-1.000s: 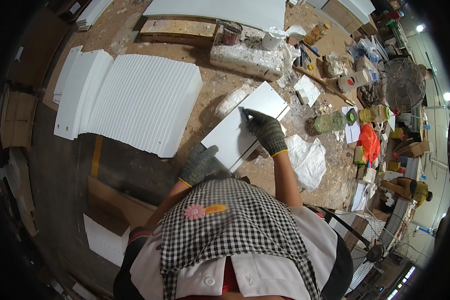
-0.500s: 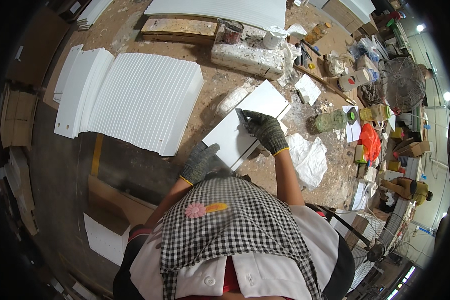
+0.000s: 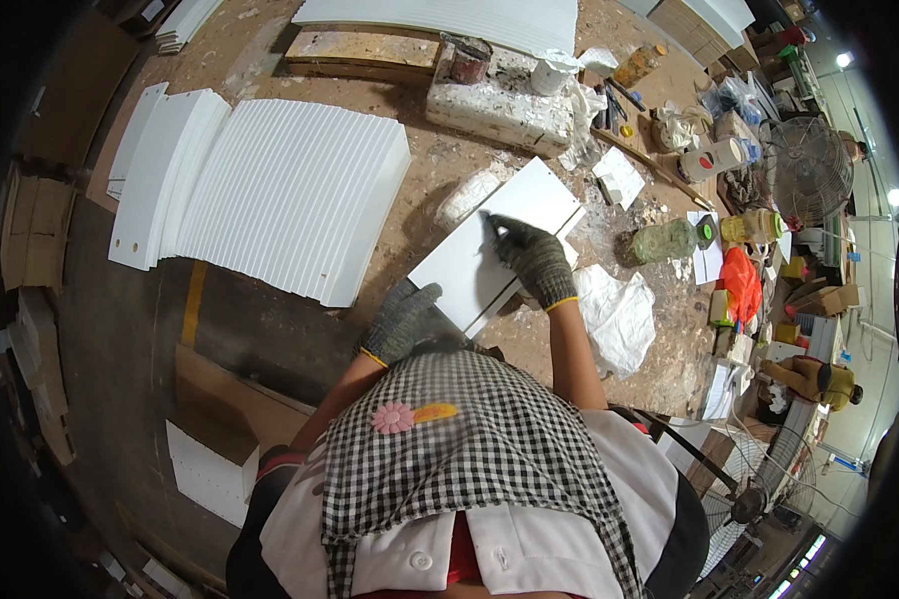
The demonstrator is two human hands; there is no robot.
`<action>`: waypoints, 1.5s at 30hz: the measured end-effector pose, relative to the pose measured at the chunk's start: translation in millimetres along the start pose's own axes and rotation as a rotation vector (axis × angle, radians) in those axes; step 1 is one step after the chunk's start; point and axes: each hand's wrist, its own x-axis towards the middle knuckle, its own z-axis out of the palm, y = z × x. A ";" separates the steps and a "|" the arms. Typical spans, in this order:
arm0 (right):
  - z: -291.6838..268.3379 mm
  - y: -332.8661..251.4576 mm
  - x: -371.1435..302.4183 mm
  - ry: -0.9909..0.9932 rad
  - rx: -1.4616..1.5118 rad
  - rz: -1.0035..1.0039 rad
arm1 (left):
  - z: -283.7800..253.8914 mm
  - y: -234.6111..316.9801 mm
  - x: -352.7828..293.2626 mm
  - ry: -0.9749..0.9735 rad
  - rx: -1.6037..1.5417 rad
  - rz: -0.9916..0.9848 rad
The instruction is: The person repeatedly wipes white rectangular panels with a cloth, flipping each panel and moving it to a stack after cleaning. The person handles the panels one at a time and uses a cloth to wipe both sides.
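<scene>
A white rectangular panel with a dark groove near its right end lies slantwise in front of me. My left hand, in a dark knitted glove, grips its lower left corner, the thumb along the edge and the other fingers partly hidden. Gloved the same way, my right hand is closed over the panel's face, pinching a small dark flat scraper-like piece against the surface. Most of that piece is covered by the fingers, so its exact kind is unclear. A crumpled white bundle touches the panel's far left side.
Many white boards stand in a row at the left. A paint-smeared block bears a dark red can. White cloth, a greenish jar and a wooden stick lie to the right; a fan stands beyond.
My right hand has stayed over the panel, and the dark flat piece has turned, showing less of its broad face. My left hand keeps its hold on the corner.
</scene>
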 end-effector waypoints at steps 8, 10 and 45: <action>4.4 -0.2 -1.7 -0.042 0.009 0.089 | -6.3 28.2 -4.3 0.035 0.676 0.502; 5.7 2.1 -1.4 -0.160 -0.114 0.071 | -6.5 34.6 -5.0 -0.038 0.370 0.232; 21.9 -12.1 -19.9 -0.212 -0.213 -0.057 | 1.3 84.7 4.6 -0.027 0.388 0.014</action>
